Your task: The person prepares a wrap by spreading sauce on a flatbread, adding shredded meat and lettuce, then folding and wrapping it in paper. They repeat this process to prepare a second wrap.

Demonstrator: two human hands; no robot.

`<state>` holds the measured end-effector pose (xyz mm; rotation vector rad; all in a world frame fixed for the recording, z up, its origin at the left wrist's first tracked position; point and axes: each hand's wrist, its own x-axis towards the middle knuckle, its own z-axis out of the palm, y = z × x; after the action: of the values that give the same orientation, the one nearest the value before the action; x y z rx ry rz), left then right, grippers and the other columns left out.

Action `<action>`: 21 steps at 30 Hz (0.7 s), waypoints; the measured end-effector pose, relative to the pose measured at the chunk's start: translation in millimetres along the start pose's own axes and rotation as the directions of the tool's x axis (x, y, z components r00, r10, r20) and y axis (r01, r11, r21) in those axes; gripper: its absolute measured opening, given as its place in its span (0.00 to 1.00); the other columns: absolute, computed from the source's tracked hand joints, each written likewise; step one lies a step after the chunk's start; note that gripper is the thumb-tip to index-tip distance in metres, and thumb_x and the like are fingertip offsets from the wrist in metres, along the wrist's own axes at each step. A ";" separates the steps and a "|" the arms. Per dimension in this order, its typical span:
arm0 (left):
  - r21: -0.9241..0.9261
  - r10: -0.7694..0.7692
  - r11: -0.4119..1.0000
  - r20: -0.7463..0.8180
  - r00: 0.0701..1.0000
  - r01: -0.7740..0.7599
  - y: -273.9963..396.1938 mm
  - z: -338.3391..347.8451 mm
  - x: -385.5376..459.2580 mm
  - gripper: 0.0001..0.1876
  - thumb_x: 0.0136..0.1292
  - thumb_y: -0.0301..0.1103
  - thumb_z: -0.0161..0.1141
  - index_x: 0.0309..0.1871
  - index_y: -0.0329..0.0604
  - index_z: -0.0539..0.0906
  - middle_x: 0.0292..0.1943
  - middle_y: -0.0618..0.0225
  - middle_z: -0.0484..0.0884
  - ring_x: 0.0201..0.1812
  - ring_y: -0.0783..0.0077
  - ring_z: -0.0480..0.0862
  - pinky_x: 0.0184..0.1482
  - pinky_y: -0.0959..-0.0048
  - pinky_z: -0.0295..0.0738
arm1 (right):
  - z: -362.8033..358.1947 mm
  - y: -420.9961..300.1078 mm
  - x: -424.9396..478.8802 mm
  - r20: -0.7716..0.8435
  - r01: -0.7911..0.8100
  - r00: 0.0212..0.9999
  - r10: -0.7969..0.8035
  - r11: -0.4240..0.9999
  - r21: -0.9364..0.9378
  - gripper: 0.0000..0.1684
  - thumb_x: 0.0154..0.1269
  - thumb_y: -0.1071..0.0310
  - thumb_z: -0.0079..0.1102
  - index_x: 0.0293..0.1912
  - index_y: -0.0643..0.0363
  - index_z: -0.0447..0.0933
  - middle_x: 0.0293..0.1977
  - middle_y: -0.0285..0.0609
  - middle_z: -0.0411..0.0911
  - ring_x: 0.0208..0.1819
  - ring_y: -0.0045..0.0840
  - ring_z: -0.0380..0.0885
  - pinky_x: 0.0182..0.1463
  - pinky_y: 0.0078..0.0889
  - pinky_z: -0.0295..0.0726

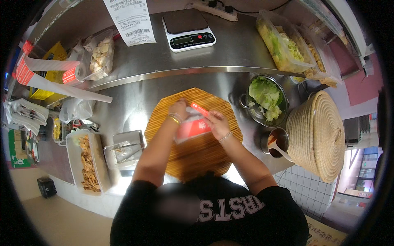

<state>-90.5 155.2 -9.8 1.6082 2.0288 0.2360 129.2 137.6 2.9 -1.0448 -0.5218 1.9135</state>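
Note:
Over a round-cornered slatted wooden board [197, 161] I have a red-and-white printed food bag [193, 129], slightly blurred. My right hand [219, 125] grips the bag's right side, with a narrow red printed strip [199, 109] sticking out past the thumb and fingers. Whether that strip is part of the bag, I cannot tell. My left hand [178, 110] is at the bag's far left corner, its fingertips partly hidden and its grip unclear. Bracelets circle both wrists.
To the right are a metal bowl of lettuce [266, 95], a sauce pot [274, 135] with a ladle, and a lidded woven basket [317, 135]. Leftward stand a metal tray [129, 138] and a tub of cooked meat [87, 163]. A digital scale [190, 33] sits on the raised shelf.

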 end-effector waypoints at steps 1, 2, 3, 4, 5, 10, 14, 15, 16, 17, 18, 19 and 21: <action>0.012 0.019 1.000 0.032 0.999 -0.020 0.0 -2.1 -0.9 0.29 0.53 0.48 0.77 0.55 0.44 0.84 0.53 0.52 0.88 0.54 0.52 0.87 0.59 0.59 0.80 | -1.8 1.5 1.3 0.004 0.000 1.000 0.000 1.000 -0.011 0.06 0.71 0.76 0.65 0.46 0.61 0.79 0.45 0.39 0.81 0.51 0.32 0.82 0.61 0.42 0.85; 0.023 0.037 0.999 0.063 0.997 -0.039 -0.6 -5.0 -1.7 0.26 0.56 0.47 0.74 0.55 0.45 0.84 0.54 0.51 0.87 0.53 0.52 0.87 0.58 0.59 0.80 | -3.4 3.2 2.1 0.009 0.000 1.000 0.000 1.000 -0.022 0.06 0.72 0.76 0.64 0.46 0.60 0.79 0.46 0.39 0.81 0.52 0.33 0.82 0.62 0.44 0.84; 0.030 0.055 0.998 0.094 0.994 -0.059 1.1 -7.8 -2.9 0.22 0.60 0.46 0.72 0.54 0.46 0.84 0.54 0.50 0.87 0.53 0.51 0.87 0.57 0.59 0.80 | -2.4 3.0 0.7 -0.001 0.004 1.000 -0.004 1.000 -0.020 0.05 0.72 0.76 0.64 0.46 0.60 0.79 0.46 0.38 0.81 0.52 0.33 0.82 0.62 0.44 0.84; 0.012 0.041 0.999 0.069 0.997 -0.042 3.3 -9.1 -6.7 0.21 0.62 0.44 0.70 0.54 0.46 0.84 0.53 0.49 0.87 0.52 0.51 0.87 0.56 0.57 0.80 | -0.9 3.4 -0.9 -0.010 0.007 1.000 -0.008 1.000 -0.018 0.05 0.72 0.76 0.64 0.46 0.60 0.79 0.46 0.38 0.81 0.52 0.33 0.82 0.62 0.44 0.84; -0.007 0.025 1.000 0.044 0.999 -0.025 5.9 -8.6 -13.5 0.19 0.64 0.42 0.68 0.55 0.45 0.83 0.51 0.49 0.87 0.51 0.50 0.87 0.55 0.56 0.80 | 0.5 3.2 -2.4 -0.019 0.010 1.000 -0.011 1.000 -0.016 0.05 0.72 0.75 0.64 0.46 0.60 0.79 0.46 0.38 0.81 0.52 0.32 0.82 0.62 0.44 0.84; 0.060 0.071 0.997 -0.392 0.917 -0.051 47.7 13.7 -80.0 0.08 0.67 0.35 0.61 0.45 0.44 0.83 0.42 0.54 0.83 0.47 0.47 0.83 0.47 0.48 0.76 | -6.4 9.9 2.1 -0.048 0.011 0.999 -0.010 1.000 0.020 0.04 0.72 0.75 0.64 0.44 0.57 0.79 0.46 0.37 0.82 0.50 0.29 0.82 0.59 0.40 0.83; 0.126 0.267 0.963 -0.567 0.779 -0.238 36.0 43.2 -105.5 0.06 0.62 0.31 0.56 0.41 0.46 0.81 0.40 0.61 0.77 0.47 0.55 0.77 0.47 0.53 0.70 | -7.5 10.6 -0.9 -0.054 -0.013 0.998 0.016 0.999 0.042 0.04 0.72 0.75 0.63 0.43 0.56 0.79 0.46 0.38 0.82 0.49 0.28 0.81 0.58 0.38 0.83; 0.138 0.319 0.946 -0.557 0.767 -0.293 33.5 42.9 -107.6 0.06 0.62 0.31 0.56 0.41 0.46 0.81 0.40 0.61 0.77 0.47 0.55 0.77 0.47 0.53 0.70 | -7.9 11.4 -2.2 -0.047 0.002 0.999 0.001 0.999 0.050 0.04 0.72 0.76 0.63 0.43 0.56 0.79 0.46 0.37 0.82 0.49 0.27 0.81 0.58 0.37 0.83; 0.150 0.370 0.926 -0.546 0.752 -0.347 30.5 42.2 -109.7 0.06 0.63 0.30 0.56 0.41 0.46 0.82 0.39 0.61 0.76 0.46 0.55 0.77 0.47 0.53 0.70 | -8.2 12.5 -3.7 -0.042 0.017 0.999 -0.015 0.998 0.059 0.04 0.72 0.76 0.63 0.43 0.56 0.79 0.45 0.37 0.82 0.49 0.27 0.81 0.58 0.36 0.83; 0.161 0.422 0.902 -0.534 0.733 -0.401 27.7 41.7 -112.1 0.07 0.63 0.30 0.56 0.41 0.45 0.82 0.39 0.62 0.76 0.46 0.55 0.77 0.46 0.53 0.70 | -8.6 13.7 -5.4 -0.037 0.033 0.999 -0.031 0.997 0.068 0.04 0.72 0.76 0.63 0.43 0.56 0.79 0.45 0.37 0.82 0.49 0.27 0.81 0.58 0.36 0.83; 0.151 0.434 0.894 -0.525 0.732 -0.421 24.6 42.5 -113.2 0.07 0.62 0.30 0.56 0.42 0.45 0.82 0.40 0.62 0.77 0.47 0.55 0.77 0.49 0.53 0.71 | -7.6 14.0 -7.6 -0.031 0.063 0.998 -0.061 0.996 0.067 0.04 0.72 0.76 0.63 0.43 0.56 0.79 0.45 0.37 0.81 0.49 0.26 0.81 0.58 0.35 0.83; 0.141 0.447 0.886 -0.517 0.730 -0.442 21.7 43.7 -115.1 0.08 0.62 0.30 0.56 0.43 0.44 0.82 0.41 0.62 0.78 0.49 0.54 0.77 0.51 0.52 0.72 | -6.8 15.7 -11.6 -0.024 0.093 0.996 -0.092 0.993 0.067 0.04 0.72 0.75 0.63 0.43 0.56 0.79 0.45 0.37 0.81 0.50 0.26 0.80 0.58 0.34 0.82; 0.132 0.477 0.864 -0.522 0.708 -0.485 16.1 46.3 -120.2 0.09 0.62 0.29 0.59 0.45 0.44 0.84 0.45 0.60 0.80 0.53 0.52 0.78 0.58 0.51 0.72 | -2.3 19.4 -19.2 -0.023 0.173 0.985 -0.173 0.985 0.013 0.03 0.72 0.74 0.64 0.43 0.57 0.79 0.44 0.36 0.81 0.48 0.24 0.81 0.54 0.30 0.83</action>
<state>-35.8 37.5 -5.6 2.2353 1.9063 1.0037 126.7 110.9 -2.8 -0.9771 -0.5658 1.7485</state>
